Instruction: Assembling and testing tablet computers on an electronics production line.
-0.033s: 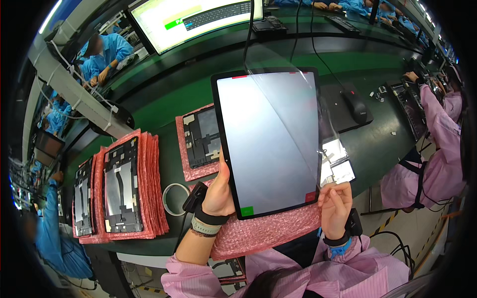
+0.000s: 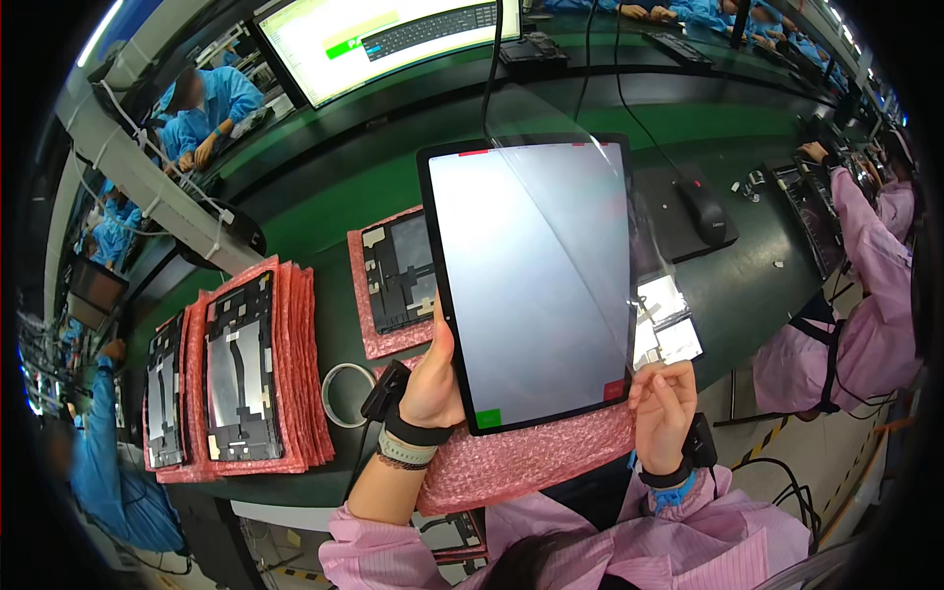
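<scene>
A black-framed tablet screen (image 2: 531,285), lit pale grey with small red and green corner marks, is held up tilted over the bench. My left hand (image 2: 433,383) grips its lower left edge, thumb along the side and other fingers hidden behind. A clear protective film (image 2: 560,123) lies partly loose across the screen and sticks out past its top and right edges. At the lower right corner my right hand (image 2: 665,408) is closed in a pinch on the film's edge. Under the screen rests a pink bubble-wrap sheet (image 2: 531,457) at the bench's front edge.
To the left stand stacks of tablet panels (image 2: 239,369) in pink bubble wrap; another panel (image 2: 398,270) lies behind the screen. A tape roll (image 2: 346,395) sits by my left wrist. A mouse (image 2: 700,211), a monitor (image 2: 383,49) and hanging cables are beyond. Co-workers sit around.
</scene>
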A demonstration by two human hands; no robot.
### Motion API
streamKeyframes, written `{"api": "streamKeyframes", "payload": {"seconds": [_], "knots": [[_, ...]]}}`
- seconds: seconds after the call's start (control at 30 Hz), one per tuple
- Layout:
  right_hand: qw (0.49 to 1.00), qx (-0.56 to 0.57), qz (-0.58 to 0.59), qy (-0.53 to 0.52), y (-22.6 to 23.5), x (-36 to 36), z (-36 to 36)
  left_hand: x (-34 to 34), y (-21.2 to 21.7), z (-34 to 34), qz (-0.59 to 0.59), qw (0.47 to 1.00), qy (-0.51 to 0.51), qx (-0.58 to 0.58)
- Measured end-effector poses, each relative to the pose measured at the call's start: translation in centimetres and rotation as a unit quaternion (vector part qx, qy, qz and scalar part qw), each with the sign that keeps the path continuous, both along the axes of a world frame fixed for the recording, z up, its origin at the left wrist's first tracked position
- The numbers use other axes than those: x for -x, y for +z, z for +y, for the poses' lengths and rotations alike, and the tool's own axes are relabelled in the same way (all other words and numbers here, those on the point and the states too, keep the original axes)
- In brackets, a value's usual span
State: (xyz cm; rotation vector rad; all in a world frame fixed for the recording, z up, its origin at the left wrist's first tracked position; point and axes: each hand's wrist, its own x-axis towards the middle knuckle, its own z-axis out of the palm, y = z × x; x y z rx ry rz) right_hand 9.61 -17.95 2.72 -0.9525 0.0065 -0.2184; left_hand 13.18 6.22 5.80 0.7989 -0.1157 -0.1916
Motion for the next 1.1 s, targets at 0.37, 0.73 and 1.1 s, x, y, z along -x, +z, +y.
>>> {"api": "streamKeyframes", "payload": {"seconds": [0.37, 0.73, 1.1], "knots": [[1.0, -0.016, 0.004, 0.002, 0.1, -0.4, 0.1, -0.4, -0.1, 0.4, -0.03, 0.999, -0.018, 0.01], [0.991, 0.07, -0.106, -0.032, 0.9, -0.3, -0.2, -0.7, 0.3, 0.1, -0.018, 1.0, -0.013, -0.003], [0.963, 0.165, -0.207, -0.05, 2.5, -1.0, -0.3, -0.9, -0.3, -0.4, 0.013, 1.0, -0.017, 0.01]]}}
